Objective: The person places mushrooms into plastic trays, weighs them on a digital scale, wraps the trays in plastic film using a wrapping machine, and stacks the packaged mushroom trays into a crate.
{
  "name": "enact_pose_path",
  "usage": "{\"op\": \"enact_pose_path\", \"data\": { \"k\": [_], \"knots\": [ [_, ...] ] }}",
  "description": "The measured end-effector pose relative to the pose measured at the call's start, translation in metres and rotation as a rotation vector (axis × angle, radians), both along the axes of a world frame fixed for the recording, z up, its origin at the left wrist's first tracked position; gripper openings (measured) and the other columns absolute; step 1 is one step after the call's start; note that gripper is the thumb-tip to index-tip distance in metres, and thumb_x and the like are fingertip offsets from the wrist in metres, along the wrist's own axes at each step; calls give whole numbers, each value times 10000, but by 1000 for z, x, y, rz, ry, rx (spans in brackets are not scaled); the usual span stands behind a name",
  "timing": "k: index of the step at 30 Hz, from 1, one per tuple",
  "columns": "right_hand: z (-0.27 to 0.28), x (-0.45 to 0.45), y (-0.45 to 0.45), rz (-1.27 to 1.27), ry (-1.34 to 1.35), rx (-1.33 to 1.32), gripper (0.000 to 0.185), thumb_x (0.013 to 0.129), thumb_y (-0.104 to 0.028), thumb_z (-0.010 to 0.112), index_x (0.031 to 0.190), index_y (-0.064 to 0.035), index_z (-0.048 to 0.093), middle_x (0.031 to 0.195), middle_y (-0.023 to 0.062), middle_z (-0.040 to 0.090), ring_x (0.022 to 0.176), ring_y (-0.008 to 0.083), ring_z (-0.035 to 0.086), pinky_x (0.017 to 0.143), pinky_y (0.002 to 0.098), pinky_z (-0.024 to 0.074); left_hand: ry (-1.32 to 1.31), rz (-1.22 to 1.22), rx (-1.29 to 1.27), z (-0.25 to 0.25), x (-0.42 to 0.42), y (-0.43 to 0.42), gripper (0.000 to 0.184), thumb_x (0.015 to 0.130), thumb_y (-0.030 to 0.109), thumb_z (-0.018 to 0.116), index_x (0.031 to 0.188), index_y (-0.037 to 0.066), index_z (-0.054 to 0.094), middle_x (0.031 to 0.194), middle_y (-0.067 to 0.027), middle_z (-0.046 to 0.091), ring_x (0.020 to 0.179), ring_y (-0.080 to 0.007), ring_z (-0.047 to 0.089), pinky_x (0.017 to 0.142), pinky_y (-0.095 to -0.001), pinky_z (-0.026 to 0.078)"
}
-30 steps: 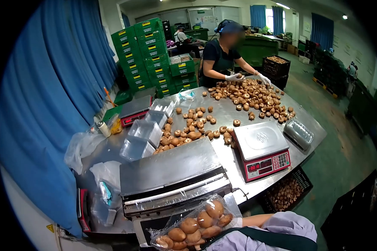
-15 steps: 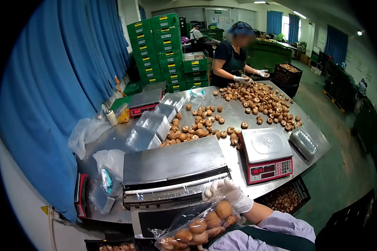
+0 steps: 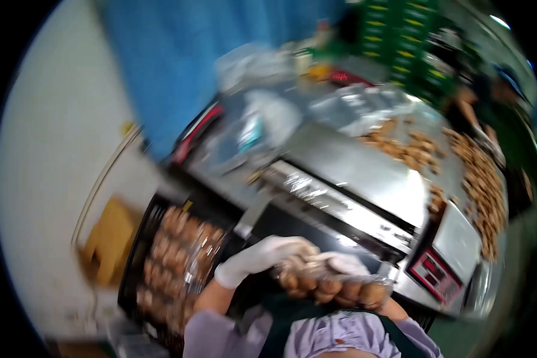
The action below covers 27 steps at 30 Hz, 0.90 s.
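In the head view, we find a film-wrapped mushroom pack (image 3: 334, 291) close in front of the wearer's body, its long axis running crosswise. The left hand (image 3: 265, 256) reaches its left end, fingers bent; the right hand (image 3: 343, 262) lies behind its middle, partly hidden. The hands are close together at the pack; blur prevents us confirming either grip. A black crate (image 3: 138, 247) of wrapped packs stands to the left, nearer the left hand, whose forearm lies between. Beyond the hands we note a metal-topped machine (image 3: 352, 170); a scale (image 3: 456, 238) sits to the right.
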State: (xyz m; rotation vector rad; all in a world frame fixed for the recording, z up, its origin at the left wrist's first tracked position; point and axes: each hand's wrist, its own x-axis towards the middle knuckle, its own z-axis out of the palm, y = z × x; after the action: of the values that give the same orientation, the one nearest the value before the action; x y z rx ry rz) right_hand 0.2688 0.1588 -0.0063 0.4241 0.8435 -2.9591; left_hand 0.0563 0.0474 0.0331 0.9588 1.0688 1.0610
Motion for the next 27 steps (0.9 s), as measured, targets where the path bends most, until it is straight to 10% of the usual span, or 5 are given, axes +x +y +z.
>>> {"op": "enact_pose_path", "data": {
  "k": [4, 8, 16, 22, 27],
  "knots": [
    [1, -20, -2, 115, -29, -153, 274, 870, -221, 559, 973, 31, 592, 828, 144, 633, 676, 220, 612, 611, 321, 500, 927, 33, 240, 8, 42, -31, 402, 851, 409, 574, 1055, 63, 577, 911, -117, 604, 790, -250, 628, 700, -331, 486],
    [-56, -23, -7, -50, -63, 602, 252, 856, -209, 576, 930, 30, 606, 784, 134, 635, 665, 229, 615, 611, 323, 501, 1276, 306, 205, -40, 63, -44, 413, 791, 469, 599, 965, 95, 581, 835, -121, 592, 739, -257, 609, 621, -371, 480],
    [-125, -44, -40, -161, 15, 1905, 78, 828, -64, 591, 818, -6, 641, 744, 121, 655, 664, 249, 639, 629, 317, 505, 208, 1064, -158, -103, 9, -108, 372, 917, 408, 514, 848, 56, 614, 725, -24, 615, 674, -117, 577, 618, -299, 465],
    [-103, -53, -46, -181, 14, 1641, 93, 844, -28, 555, 809, 16, 629, 782, 133, 663, 664, 230, 642, 624, 297, 496, -388, 1779, -182, -157, -79, -179, 620, 904, 534, 446, 1221, 3, 493, 1140, -102, 559, 1009, -201, 532, 865, -332, 446],
    [-106, -54, -48, -255, 37, 1653, 67, 783, 18, 572, 730, -6, 605, 758, 122, 659, 658, 250, 642, 627, 304, 509, -123, 1964, -344, -199, -180, -224, 678, 866, 610, 444, 1226, 39, 505, 1123, -103, 588, 1008, -209, 546, 875, -365, 456]
  ]
}}
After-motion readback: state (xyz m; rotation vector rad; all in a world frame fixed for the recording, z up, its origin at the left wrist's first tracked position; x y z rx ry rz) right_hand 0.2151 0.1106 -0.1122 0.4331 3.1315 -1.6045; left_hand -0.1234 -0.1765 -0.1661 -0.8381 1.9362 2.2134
